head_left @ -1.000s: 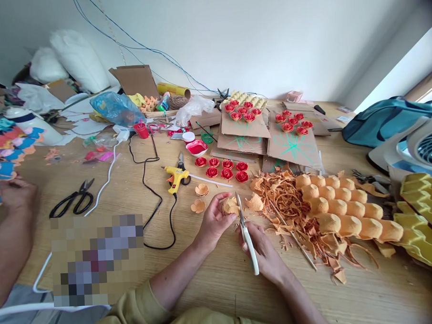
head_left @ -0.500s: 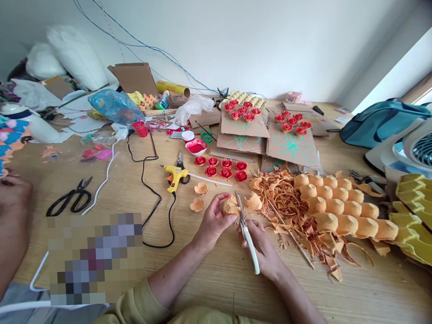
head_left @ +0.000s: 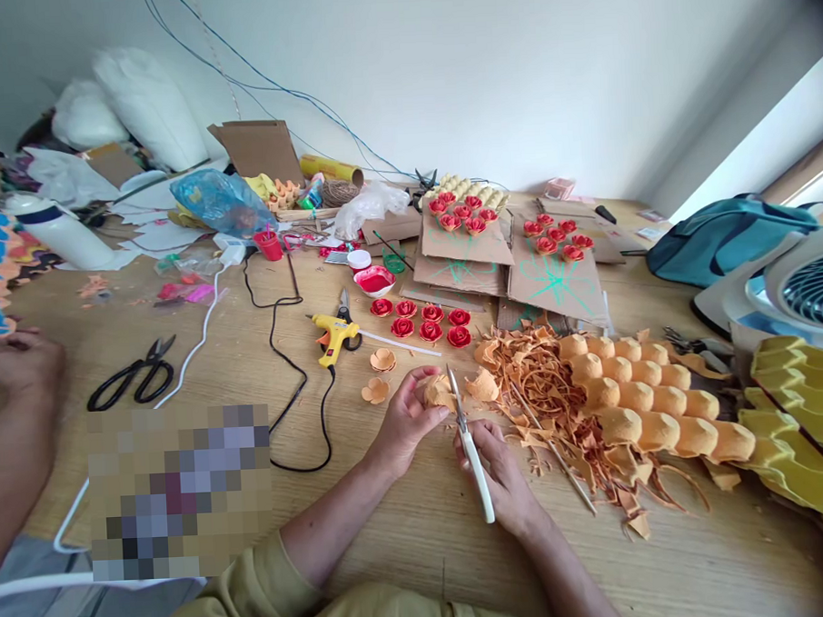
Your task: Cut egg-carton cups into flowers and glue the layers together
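Observation:
My left hand pinches a small orange egg-carton cup between thumb and fingers. My right hand is closed round the white handles of a pair of scissors. The scissor blades point away from me, right beside the cup's edge; whether they touch it I cannot tell. Another loose cup lies just right of the blades. Two orange petal-shaped cups rest on the table beyond my left hand. Orange trimmings are heaped to the right, against an orange egg carton.
A yellow glue gun lies ahead with its black cord on the table. Several red paper roses sit near a bowl of red paint. Black-handled scissors lie left. Another person's hand is at the far left. Yellow trays stand right.
My hands, the cup and the scissors stay almost in place. At the far left, the other person's colourful piece has shifted left. The view has turned very slightly.

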The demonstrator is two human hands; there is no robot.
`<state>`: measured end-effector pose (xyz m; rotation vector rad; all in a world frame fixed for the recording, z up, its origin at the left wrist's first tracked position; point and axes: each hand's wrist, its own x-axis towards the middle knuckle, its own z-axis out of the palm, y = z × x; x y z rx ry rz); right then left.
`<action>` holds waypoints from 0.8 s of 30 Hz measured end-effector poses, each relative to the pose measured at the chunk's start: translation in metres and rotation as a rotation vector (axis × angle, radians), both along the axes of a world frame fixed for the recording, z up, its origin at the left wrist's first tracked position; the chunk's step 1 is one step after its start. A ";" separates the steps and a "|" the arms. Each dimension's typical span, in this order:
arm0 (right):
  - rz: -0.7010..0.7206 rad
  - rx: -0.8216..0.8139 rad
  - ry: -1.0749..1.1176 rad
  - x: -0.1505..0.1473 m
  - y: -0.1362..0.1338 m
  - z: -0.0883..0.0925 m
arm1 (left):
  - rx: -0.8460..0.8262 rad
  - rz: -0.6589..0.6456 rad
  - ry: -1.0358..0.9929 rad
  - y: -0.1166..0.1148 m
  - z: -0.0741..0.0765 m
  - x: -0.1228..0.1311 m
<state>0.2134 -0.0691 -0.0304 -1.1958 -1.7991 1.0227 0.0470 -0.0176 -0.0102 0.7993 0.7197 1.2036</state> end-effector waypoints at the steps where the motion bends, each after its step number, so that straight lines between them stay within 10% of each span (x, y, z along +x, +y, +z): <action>1: -0.001 -0.001 0.001 0.000 0.000 0.000 | 0.000 0.001 -0.002 0.000 0.001 0.000; 24: -0.030 0.035 -0.015 0.001 -0.002 0.004 | 0.015 0.070 0.020 0.007 0.002 -0.007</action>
